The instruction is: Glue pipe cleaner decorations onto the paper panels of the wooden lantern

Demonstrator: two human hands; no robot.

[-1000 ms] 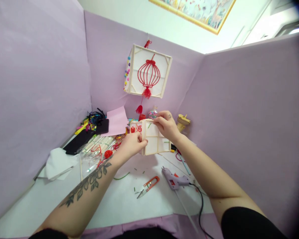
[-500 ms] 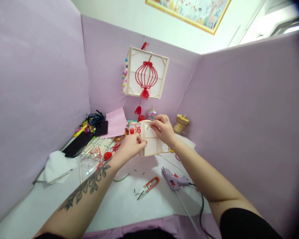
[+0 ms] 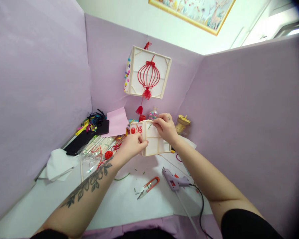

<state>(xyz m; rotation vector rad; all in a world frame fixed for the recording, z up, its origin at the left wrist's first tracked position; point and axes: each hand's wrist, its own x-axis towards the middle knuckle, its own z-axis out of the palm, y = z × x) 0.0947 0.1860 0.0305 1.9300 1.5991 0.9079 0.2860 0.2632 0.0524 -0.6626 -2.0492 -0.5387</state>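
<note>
A small white paper lantern (image 3: 151,146) with a pale wooden-stick frame is held above the table. My left hand (image 3: 133,143) is closed round its near vertical corner, thumb on the front panel. The side panel carries red shapes (image 3: 139,128), partly covered by that hand. On the front panel's upper left lies a short green strip (image 3: 149,126). Beside it, at the panel's top edge, the fingers of my right hand (image 3: 165,127) are pinched together; what they hold, if anything, is hidden. Below lie orange-handled thread snips (image 3: 149,186) and green scraps (image 3: 122,178).
A lilac glue gun (image 3: 174,179) with a black cord lies at the right. A larger lantern (image 3: 149,74) with a red design hangs at the back. Bundled sticks (image 3: 99,146), black sheets (image 3: 79,142), pink paper (image 3: 117,121) and white cloth (image 3: 59,164) crowd the left.
The view has shifted slightly. My right hand has moved a little to the right along the panel's top edge, off the green strip. My left hand keeps its hold on the lantern.
</note>
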